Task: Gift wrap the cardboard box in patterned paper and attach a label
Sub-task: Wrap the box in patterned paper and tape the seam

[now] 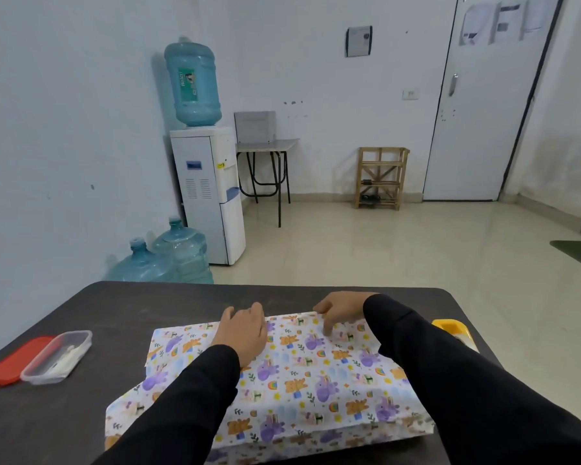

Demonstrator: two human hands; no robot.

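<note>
The box, hidden under patterned paper (292,374) printed with purple and orange animals, lies flat in the middle of the dark table (98,307). My left hand (244,332) rests on the paper near the box's far edge, fingers bent over that edge. My right hand (337,313) is at the far right corner, its fingertips pressing down on the paper there. Both forearms in black sleeves reach across the box. No label is in view.
A clear plastic container (58,357) with small items stands at the table's left beside its red lid (12,364). A yellow object (451,328) peeks out behind my right sleeve. Beyond the table are water jugs (168,260), a dispenser, a stool and a wooden rack.
</note>
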